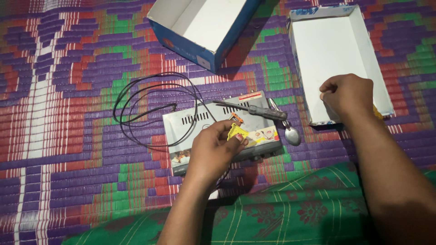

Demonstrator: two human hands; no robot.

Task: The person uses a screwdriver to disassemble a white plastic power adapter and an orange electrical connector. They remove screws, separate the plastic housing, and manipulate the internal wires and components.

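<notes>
Left hand (213, 149) pinches a yellow piece (237, 132) on the metal box (218, 129); right hand (347, 95), closed on nothing visible, rests in the white tray (336, 50). Best to keep the box steady.

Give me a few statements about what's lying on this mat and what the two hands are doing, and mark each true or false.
1. The left hand rests on the metal box, pinching a small yellow piece. True.
2. The screwdriver lies inside the white tray. False: it lies on top of the metal box.
3. A spoon lies on the mat beside the metal box. True.
4. The right hand holds the spoon. False: it is closed at the near edge of the white tray, apart from the spoon.
5. A black cable lies looped on the mat left of the metal box. True.
6. The blue carton is shut. False: it is open, its white inside showing.
</notes>
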